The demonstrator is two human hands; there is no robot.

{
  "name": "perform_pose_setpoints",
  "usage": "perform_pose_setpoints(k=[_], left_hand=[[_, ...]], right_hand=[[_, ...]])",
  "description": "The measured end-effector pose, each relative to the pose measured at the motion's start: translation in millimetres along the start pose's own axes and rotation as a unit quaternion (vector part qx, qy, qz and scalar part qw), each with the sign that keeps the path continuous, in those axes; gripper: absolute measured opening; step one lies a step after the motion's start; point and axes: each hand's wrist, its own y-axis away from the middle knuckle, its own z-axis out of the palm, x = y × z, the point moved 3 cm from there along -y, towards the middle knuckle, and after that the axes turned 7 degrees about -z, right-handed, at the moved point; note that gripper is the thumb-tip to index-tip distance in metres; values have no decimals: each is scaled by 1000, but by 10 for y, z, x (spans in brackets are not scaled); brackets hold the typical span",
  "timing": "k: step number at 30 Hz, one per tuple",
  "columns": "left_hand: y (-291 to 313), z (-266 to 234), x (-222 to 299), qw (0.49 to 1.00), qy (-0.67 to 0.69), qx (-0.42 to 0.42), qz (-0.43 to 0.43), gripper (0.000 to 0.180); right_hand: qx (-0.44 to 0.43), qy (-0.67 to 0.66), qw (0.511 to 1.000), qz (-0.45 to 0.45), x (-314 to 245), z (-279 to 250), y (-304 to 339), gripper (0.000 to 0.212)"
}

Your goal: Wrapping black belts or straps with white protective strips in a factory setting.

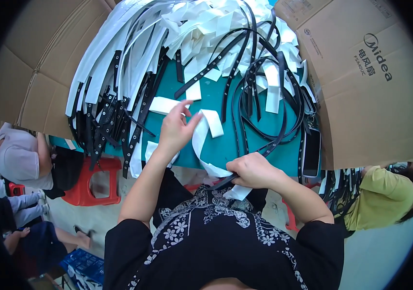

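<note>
My right hand (pixel 255 170) is closed at the table's near edge, around a black belt and the white strip (pixel 198 145) lying along it. From that fist the strip curls up and folds over at its far end on the table. My left hand (pixel 176 128) is raised over the table with thumb and fingers apart. Its thumb tip comes close to the strip's fold; whether they touch I cannot tell. A flat white piece (pixel 164 105) lies beyond my left wrist. Several long black eyeleted belts (pixel 250 72) loop across the right half of the table.
White-wrapped belts with black eyeleted ends (pixel 105 116) are heaped at left, with white strips (pixel 216 24) piled behind. Cardboard boxes (pixel 42 63) (pixel 361 96) flank the green table (pixel 177 82). A phone (pixel 311 152) lies at the right edge. People sit on both sides, near a red stool (pixel 93 183).
</note>
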Motion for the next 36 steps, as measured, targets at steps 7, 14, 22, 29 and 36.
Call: perform_pose_setpoints(k=[7, 14, 22, 29, 36], left_hand=[[-185, 365, -18, 940, -263, -38, 214, 48], [-193, 124, 289, 981, 39, -186, 33, 11], [361, -70, 310, 924, 273, -239, -123, 10], [502, -89, 275, 887, 342, -263, -163, 11], [667, -12, 434, 841, 408, -323, -145, 25]], right_hand=[[-17, -14, 999, 28, -85, 113, 50, 19], [-57, -200, 977, 43, -77, 54, 217, 46], [260, -202, 941, 75, 79, -871, 351, 14], [261, 89, 958, -74, -223, -1132, 277, 15], [204, -191, 958, 62, -139, -833, -73, 22]])
